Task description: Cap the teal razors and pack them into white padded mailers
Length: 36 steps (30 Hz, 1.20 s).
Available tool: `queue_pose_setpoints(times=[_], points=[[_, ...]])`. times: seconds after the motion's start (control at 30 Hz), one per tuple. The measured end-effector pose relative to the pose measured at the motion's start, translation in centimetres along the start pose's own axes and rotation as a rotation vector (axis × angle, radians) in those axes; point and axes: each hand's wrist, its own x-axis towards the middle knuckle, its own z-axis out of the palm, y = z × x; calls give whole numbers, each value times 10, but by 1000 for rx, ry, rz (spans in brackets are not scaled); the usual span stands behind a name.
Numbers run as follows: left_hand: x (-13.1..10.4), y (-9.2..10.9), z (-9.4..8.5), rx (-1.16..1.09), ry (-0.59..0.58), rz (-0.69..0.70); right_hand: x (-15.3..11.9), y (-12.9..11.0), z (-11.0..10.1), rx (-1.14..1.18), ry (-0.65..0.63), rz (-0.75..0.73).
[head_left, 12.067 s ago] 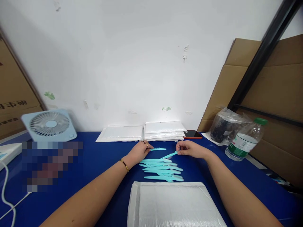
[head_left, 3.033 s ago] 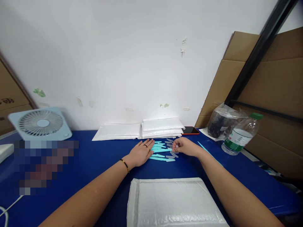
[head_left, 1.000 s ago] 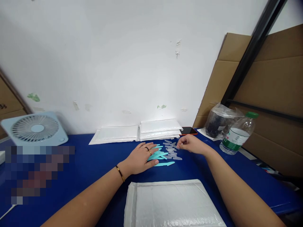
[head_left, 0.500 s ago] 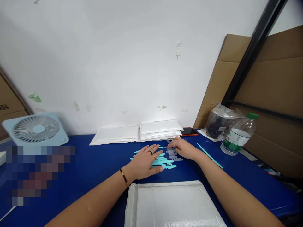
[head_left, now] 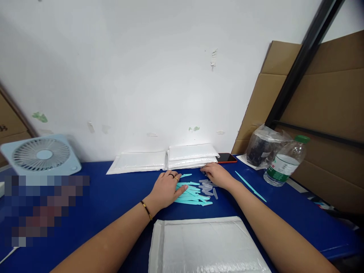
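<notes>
Several thin turquoise sticks (head_left: 190, 194) lie in a loose pile at the middle of the blue table. Over their left ends rests my left hand (head_left: 166, 189), palm down, thumb apart from the fingers. Small translucent caps (head_left: 207, 187) are scattered just right of the pile. My right hand (head_left: 216, 175) is behind and beside these caps, fingertips bent down to the table; whatever they touch is too small to make out. One more turquoise stick (head_left: 250, 185) lies alone to the right of my right forearm.
A silvery padded envelope (head_left: 207, 244) lies in front. White envelopes (head_left: 139, 161) and a phone (head_left: 226, 157) are along the wall. A fan (head_left: 44, 154) stands left; a bottle (head_left: 286, 163) and a bagged dark container (head_left: 257, 148) stand right. Cardboard (head_left: 327, 94) leans behind them.
My left hand has slid left, uncovering more of the turquoise sticks. My right hand has shifted slightly, and the translucent caps, earlier in a neat column, are now spread in disorder.
</notes>
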Motion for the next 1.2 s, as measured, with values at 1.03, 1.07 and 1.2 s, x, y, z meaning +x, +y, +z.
queue_pose_setpoints(times=[1.03,1.07,1.2], points=[[25,-38,21,-317,-49,-270,12,-15,13,326,10,103],[25,-38,21,-313,-41,-259,12,-15,13,332,11,107],[24,-40,23,-334,-40,-252,10,-12,12,355,-29,147]])
